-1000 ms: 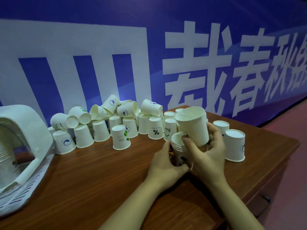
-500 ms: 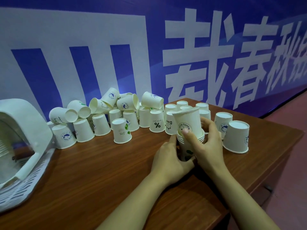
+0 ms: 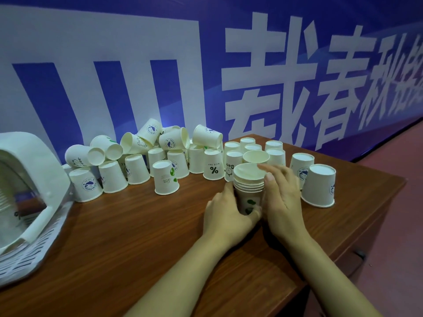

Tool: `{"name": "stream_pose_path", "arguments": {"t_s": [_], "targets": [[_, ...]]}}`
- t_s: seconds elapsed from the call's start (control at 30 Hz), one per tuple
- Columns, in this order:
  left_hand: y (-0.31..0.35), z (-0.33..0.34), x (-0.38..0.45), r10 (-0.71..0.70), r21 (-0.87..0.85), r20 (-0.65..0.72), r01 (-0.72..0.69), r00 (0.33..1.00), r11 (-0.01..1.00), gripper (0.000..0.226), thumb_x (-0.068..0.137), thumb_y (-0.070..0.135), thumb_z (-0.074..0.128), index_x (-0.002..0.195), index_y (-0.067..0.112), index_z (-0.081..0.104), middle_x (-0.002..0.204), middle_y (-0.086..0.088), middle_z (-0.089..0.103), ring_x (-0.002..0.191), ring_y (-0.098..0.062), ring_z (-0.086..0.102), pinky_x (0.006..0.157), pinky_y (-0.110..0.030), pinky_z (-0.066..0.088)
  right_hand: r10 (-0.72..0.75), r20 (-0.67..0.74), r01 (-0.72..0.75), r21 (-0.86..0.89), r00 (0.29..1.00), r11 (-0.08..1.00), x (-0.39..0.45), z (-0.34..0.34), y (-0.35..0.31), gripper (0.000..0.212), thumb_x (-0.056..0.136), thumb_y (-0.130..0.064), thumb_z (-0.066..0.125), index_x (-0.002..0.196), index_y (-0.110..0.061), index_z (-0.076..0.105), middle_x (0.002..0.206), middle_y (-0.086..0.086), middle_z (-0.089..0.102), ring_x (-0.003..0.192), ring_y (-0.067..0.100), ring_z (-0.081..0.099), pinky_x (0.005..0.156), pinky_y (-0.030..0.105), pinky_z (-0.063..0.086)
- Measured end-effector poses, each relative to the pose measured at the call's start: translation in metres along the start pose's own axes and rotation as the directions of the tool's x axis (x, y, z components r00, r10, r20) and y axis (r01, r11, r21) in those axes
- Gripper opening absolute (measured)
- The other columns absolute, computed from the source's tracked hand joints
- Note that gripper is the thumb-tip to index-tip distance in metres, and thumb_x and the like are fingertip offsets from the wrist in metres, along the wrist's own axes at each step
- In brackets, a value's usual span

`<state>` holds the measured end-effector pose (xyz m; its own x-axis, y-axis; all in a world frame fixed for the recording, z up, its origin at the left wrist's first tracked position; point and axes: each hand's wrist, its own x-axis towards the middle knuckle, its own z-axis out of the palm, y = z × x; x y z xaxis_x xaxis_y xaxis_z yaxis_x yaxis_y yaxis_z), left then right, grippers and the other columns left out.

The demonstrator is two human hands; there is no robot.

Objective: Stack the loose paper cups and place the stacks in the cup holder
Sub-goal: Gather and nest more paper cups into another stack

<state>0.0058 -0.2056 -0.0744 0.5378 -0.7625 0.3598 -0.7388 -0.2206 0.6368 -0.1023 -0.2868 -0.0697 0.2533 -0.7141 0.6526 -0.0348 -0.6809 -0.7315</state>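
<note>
A stack of several white paper cups (image 3: 249,186) stands mouth-up on the wooden table (image 3: 128,229). My left hand (image 3: 225,212) grips the stack's lower part from the left. My right hand (image 3: 282,195) rests against the right side, thumb on the rims and fingers loosely stretched past the top. Many loose cups (image 3: 164,177) stand upside-down or lie tipped along the wall behind. The white cup holder (image 3: 34,170) sits at the table's far left, partly cut off by the frame.
Two upside-down cups (image 3: 318,186) stand just right of my right hand. One mouth-up cup (image 3: 256,156) is right behind the stack. A white slotted tray (image 3: 34,248) lies under the holder. The table's right edge (image 3: 389,197) drops to a red floor.
My right hand has pushed the lifted cup down onto the stack and let go of it. The left hand has stayed on the stack's base.
</note>
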Motion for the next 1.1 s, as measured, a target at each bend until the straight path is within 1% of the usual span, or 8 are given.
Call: {"name": "stream_pose_path", "arguments": {"t_s": [0.23,0.33,0.47,0.6,0.67,0.77,0.97,1.1], "targets": [[0.003,-0.007,-0.003,-0.107,-0.067,-0.053,0.103,0.993,0.992,0.070,0.069,0.064,0.066,0.128,0.028,0.053,0.111,0.001,0.074,0.106,-0.029,0.069,0.093,-0.048,0.054,-0.082,0.083,0.093,-0.137,0.993,0.986,0.000,0.004,0.003,0.050,0.095,-0.052,0.041,0.140,-0.037,0.059,0.132,-0.028,0.053,0.126,0.007,0.035,0.112,0.038,0.031],[0.003,-0.007,-0.004,-0.110,-0.035,-0.046,0.108,0.993,0.994,0.061,0.071,0.060,0.067,0.120,0.026,0.054,0.110,0.002,0.073,0.106,-0.028,0.068,0.093,-0.047,0.054,-0.138,-0.161,0.112,-0.160,0.977,0.981,0.003,-0.006,0.003,0.044,0.091,-0.032,0.057,0.133,-0.020,0.063,0.134,-0.008,0.056,0.131,0.014,0.041,0.112,0.046,0.035],[0.002,-0.007,-0.006,-0.119,-0.034,-0.039,0.118,0.992,0.992,0.054,0.072,0.059,0.068,0.116,0.029,0.054,0.107,0.007,0.071,0.102,-0.022,0.068,0.093,-0.045,0.054,0.128,-0.564,-0.233,-0.118,0.816,0.965,0.010,-0.022,0.006,0.064,0.079,-0.016,0.062,0.140,-0.012,0.046,0.156,0.011,0.037,0.149,0.034,0.026,0.116,0.061,0.025],[0.000,-0.006,-0.005,-0.114,-0.018,-0.042,0.113,0.993,0.993,0.052,0.074,0.060,0.070,0.115,0.032,0.054,0.108,0.008,0.070,0.103,-0.021,0.068,0.093,-0.043,0.054,0.391,-0.412,-0.499,-0.198,0.823,0.843,0.017,-0.020,0.017,0.103,0.080,-0.007,0.067,0.163,-0.013,0.006,0.172,0.013,0.003,0.158,0.038,-0.007,0.121,0.063,0.009],[-0.001,-0.006,-0.004,-0.109,-0.013,-0.039,0.109,0.993,0.994,0.051,0.076,0.060,0.071,0.115,0.033,0.052,0.110,0.009,0.070,0.104,-0.020,0.067,0.095,-0.043,0.054,0.387,-0.405,-0.502,-0.229,0.828,0.834,0.018,-0.020,0.023,0.106,0.081,-0.011,0.071,0.164,-0.014,0.004,0.167,0.016,0.018,0.157,0.039,0.002,0.121,0.060,0.012],[-0.001,-0.006,-0.004,-0.099,-0.013,-0.047,0.098,0.994,0.995,0.053,0.076,0.060,0.071,0.117,0.033,0.053,0.111,0.009,0.070,0.104,-0.021,0.067,0.095,-0.044,0.054,0.311,-0.425,-0.456,-0.300,0.850,0.838,0.016,-0.022,0.023,0.087,0.079,-0.019,0.078,0.154,-0.024,0.034,0.143,0.015,0.039,0.141,0.036,0.027,0.113,0.055,0.025],[0.000,-0.006,-0.005,-0.093,-0.006,-0.054,0.093,0.994,0.996,0.050,0.077,0.058,0.072,0.115,0.032,0.052,0.108,0.008,0.069,0.102,-0.021,0.067,0.091,-0.041,0.054,0.269,-0.306,-0.361,-0.301,0.913,0.883,0.013,-0.018,0.022,0.056,0.076,-0.024,0.085,0.122,-0.027,0.052,0.147,0.003,0.043,0.148,0.032,0.025,0.115,0.057,0.026],[-0.001,-0.005,-0.004,-0.087,-0.010,-0.065,0.087,0.994,0.996,0.054,0.077,0.057,0.074,0.118,0.030,0.053,0.109,0.006,0.071,0.103,-0.023,0.067,0.092,-0.044,0.054,0.243,-0.290,-0.299,-0.168,0.926,0.939,0.010,-0.021,0.012,0.052,0.076,-0.025,0.086,0.109,-0.025,0.046,0.110,-0.005,0.056,0.112,0.024,0.058,0.096,0.045,0.047]]}}
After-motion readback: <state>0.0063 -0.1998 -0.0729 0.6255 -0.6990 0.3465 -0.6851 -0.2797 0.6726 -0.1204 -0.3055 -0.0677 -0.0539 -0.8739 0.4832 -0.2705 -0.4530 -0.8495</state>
